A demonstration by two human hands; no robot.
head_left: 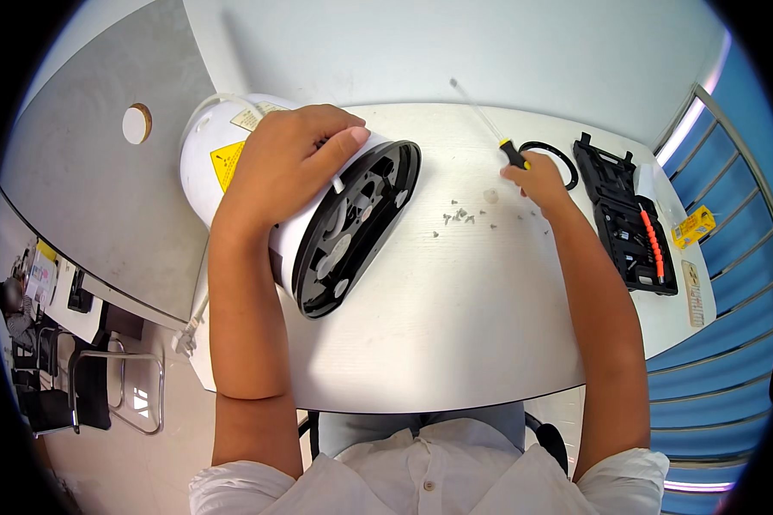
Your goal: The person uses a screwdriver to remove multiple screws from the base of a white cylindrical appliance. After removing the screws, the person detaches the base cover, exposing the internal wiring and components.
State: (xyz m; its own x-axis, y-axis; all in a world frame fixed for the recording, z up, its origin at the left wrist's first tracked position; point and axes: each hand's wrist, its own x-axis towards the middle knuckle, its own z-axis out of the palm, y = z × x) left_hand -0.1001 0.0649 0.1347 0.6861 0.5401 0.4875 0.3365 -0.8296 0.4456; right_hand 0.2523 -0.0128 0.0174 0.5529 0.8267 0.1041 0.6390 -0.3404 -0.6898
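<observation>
A white rounded electrical appliance [199,163], with a yellow warning label and a cord, lies on its side on the left of the table. Its black underside [356,232] faces right and shows recessed ribs, openings and round pads. My left hand [296,154] is laid over its upper side and holds it, thumb near the black rim. On the right, my right hand [537,180] is closed around the black and yellow handle of a screwdriver [513,153]. The long clear-looking shaft points up and to the left. Small screws [459,215] lie scattered between the appliance and my right hand.
A black ring [567,163] lies just beyond my right hand. Farther right are an open black tool case [631,232] with an orange flexible shaft [651,240], and a small yellow box [694,227]. A plug [183,342] hangs at the table's left edge. Metal railings [730,172] flank the right.
</observation>
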